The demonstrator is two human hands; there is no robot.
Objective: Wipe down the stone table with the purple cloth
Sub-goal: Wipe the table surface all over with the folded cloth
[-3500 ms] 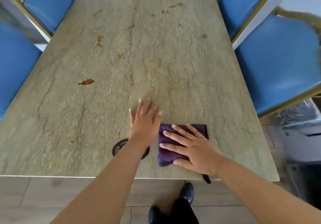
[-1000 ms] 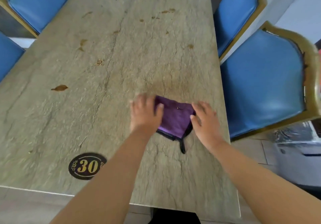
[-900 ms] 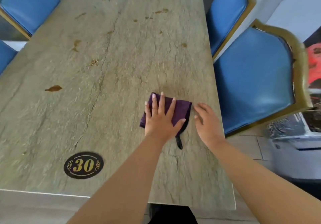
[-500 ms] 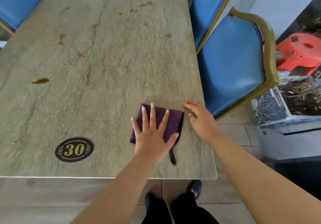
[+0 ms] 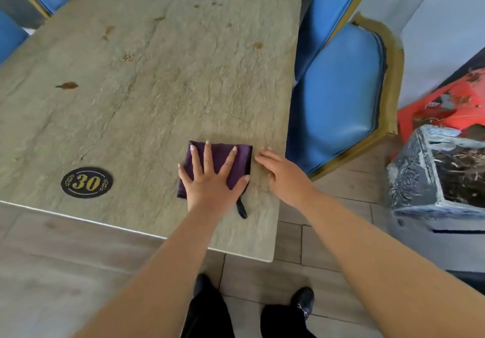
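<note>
Now my left hand (image 5: 210,183) presses flat and open on the purple cloth (image 5: 237,159) near the table (image 5: 157,101) corner, ready to rub. My right hand (image 5: 283,175) rests open beside it, holding nothing.

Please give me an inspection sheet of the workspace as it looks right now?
Surface: stone table, brown stains scattered across the far part.
Job's things: purple cloth folded flat near the right edge, dark strap trailing toward the near edge.
Clutter: black oval badge reading 30.
Grips: left hand spread flat on the cloth; right hand open, on the table beside the cloth.
Cables: nothing seen.
Surroundings: blue chairs, red stool, box of debris.
</note>
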